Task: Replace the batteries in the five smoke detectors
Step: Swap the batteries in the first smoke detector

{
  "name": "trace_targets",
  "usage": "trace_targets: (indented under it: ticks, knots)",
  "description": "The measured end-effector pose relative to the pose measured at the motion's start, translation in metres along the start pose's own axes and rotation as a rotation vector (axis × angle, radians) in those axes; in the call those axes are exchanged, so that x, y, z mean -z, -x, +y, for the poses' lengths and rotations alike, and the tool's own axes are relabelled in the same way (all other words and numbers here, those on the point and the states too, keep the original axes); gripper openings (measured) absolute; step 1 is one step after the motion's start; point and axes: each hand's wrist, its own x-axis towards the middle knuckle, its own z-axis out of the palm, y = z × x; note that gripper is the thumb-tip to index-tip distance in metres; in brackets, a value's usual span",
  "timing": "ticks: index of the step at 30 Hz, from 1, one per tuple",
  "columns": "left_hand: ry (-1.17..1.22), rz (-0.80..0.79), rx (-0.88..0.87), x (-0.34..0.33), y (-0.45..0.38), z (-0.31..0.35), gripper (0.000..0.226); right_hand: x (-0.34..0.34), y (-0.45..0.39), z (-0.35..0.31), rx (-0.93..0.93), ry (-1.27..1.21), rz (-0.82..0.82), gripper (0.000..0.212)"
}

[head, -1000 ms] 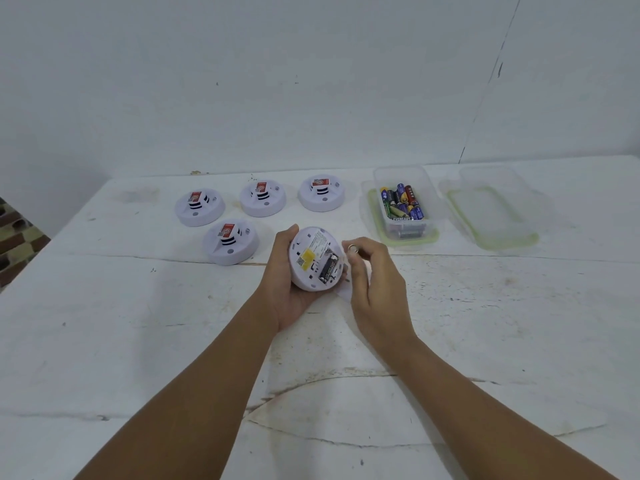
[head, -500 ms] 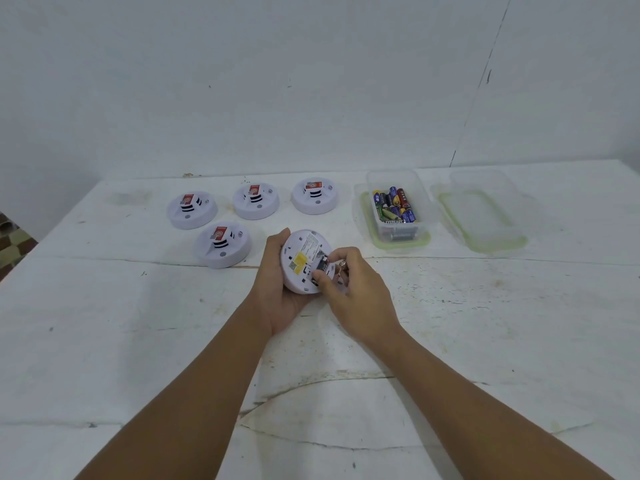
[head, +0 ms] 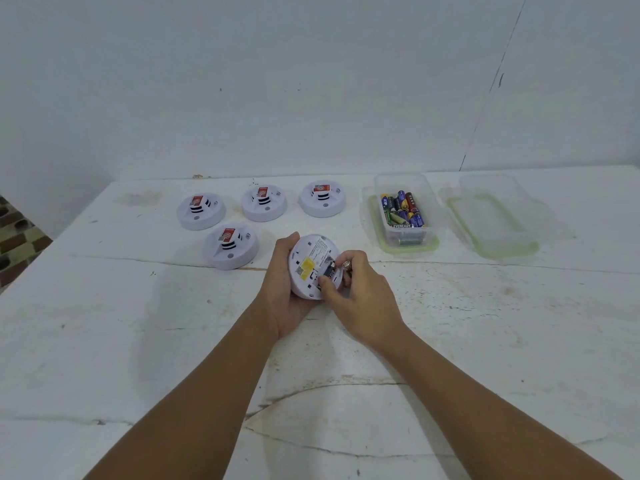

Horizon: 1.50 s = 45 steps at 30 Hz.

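My left hand grips a round white smoke detector just above the table, its underside facing me and its battery bay uncovered. A dark battery lies in that bay. My right hand is curled over the detector's right edge, with the thumb tip on the bay. A second battery is held in its fingers, and only the metal end shows. Four more white detectors sit face up behind: three in a row and one nearer.
A clear plastic box with several mixed batteries stands on a green-rimmed lid at the back right. A second clear container, with nothing in it, sits further right. The white table meets a white wall behind; its left edge drops to a tiled floor.
My right hand moved left from beside the detector onto its battery bay, and the thumb now rests there. The left hand kept its hold on the detector.
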Motion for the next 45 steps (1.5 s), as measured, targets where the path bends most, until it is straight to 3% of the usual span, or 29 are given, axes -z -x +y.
trace_targets:
  ticks: [18,26,33,36,40,45]
  knots:
    - [-0.040,-0.011,-0.005,-0.005,0.005,0.002,0.058,0.002,0.006,-0.003,0.070,-0.229,0.070,0.031]
    - [-0.140,0.000,-0.062,-0.019,0.009,0.007,0.047,0.014,0.009,-0.002,0.082,-0.266,0.298,0.016]
    - [-0.170,-0.075,-0.208,-0.073,0.001,0.014,0.039,0.073,-0.008,0.001,0.086,-0.175,0.485,0.023]
    - [-0.196,-0.107,-0.168,-0.104,-0.006,0.007,0.032,0.110,-0.021,0.011,0.064,-0.078,0.528,0.023]
    - [-0.268,-0.152,-0.101,-0.134,-0.015,-0.006,0.044,0.165,-0.038,0.034,-0.005,0.055,0.586,0.023]
    - [-0.268,-0.180,-0.085,-0.163,-0.025,-0.016,0.047,0.217,-0.055,0.062,-0.137,0.187,0.462,0.022]
